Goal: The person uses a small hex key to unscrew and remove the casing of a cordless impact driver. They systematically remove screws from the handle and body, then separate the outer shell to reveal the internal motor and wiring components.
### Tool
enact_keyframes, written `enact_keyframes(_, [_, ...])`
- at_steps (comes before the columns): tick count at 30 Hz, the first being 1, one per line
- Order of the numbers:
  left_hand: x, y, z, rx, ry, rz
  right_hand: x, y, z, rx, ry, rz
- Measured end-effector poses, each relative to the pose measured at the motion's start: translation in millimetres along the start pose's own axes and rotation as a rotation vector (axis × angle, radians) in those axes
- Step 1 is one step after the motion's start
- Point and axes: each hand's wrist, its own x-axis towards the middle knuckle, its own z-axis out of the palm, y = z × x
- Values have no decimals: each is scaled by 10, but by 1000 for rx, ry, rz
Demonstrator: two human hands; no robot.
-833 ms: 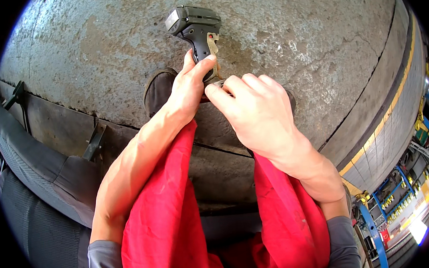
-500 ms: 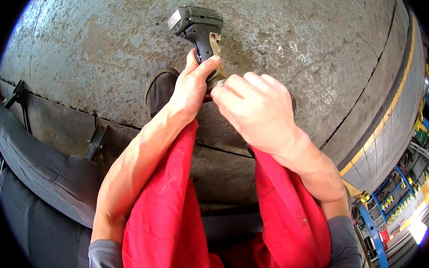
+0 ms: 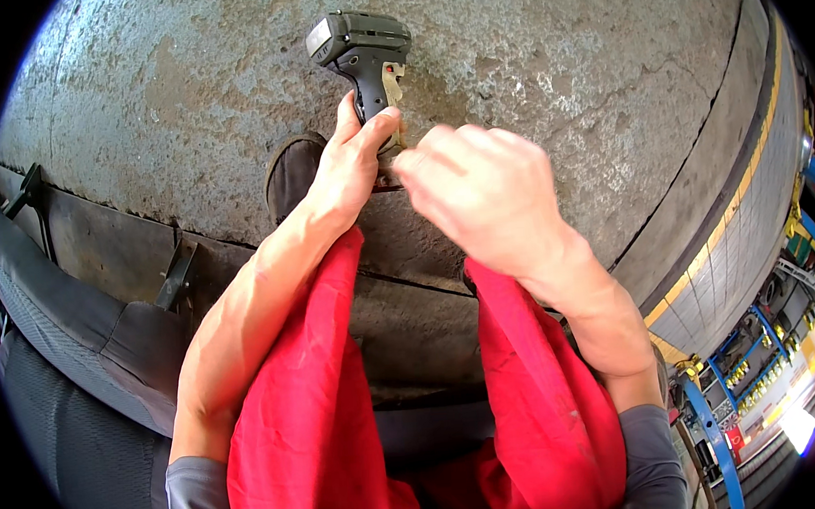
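A dark pistol-grip tool (image 3: 360,45) with a blocky head and a pale label on its end is held out over the floor. Beige tape-like material runs down the front of its handle. My left hand (image 3: 353,160) is wrapped round the lower handle, thumb lying across it. Close beside the base of the handle, my right hand (image 3: 477,176) is closed, knuckles up and slightly blurred. Its fingertips are turned away from view, so what they pinch, if anything, cannot be made out. A small reddish edge shows between the hands.
I am seated, red trouser legs (image 3: 292,429) apart and a dark shoe (image 3: 293,177) on the worn concrete floor (image 3: 544,50). A dark padded seat (image 3: 72,415) and metal brackets (image 3: 180,273) lie to the left. Blue racks (image 3: 718,441) with yellow parts stand at the far right.
The tool and my left hand have shifted slightly left. My right hand stays near the handle's base, now blurred and a little farther from the left hand.
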Motion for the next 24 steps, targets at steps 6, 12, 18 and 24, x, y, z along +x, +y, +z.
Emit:
enact_keyframes(6, [52, 9, -31, -41, 35, 15, -397, 702, 182, 235, -33, 738])
enact_keyframes(12, [-25, 75, -11, -147, -25, -29, -862, 1124, 614, 417, 67, 947])
enact_keyframes(18, [-72, 127, 64, -165, 31, -39, -871, 1134, 597, 432, -6, 980])
enact_keyframes(24, [-65, 121, 44, -191, 15, -45, -871, 1123, 553, 355, -131, 1037])
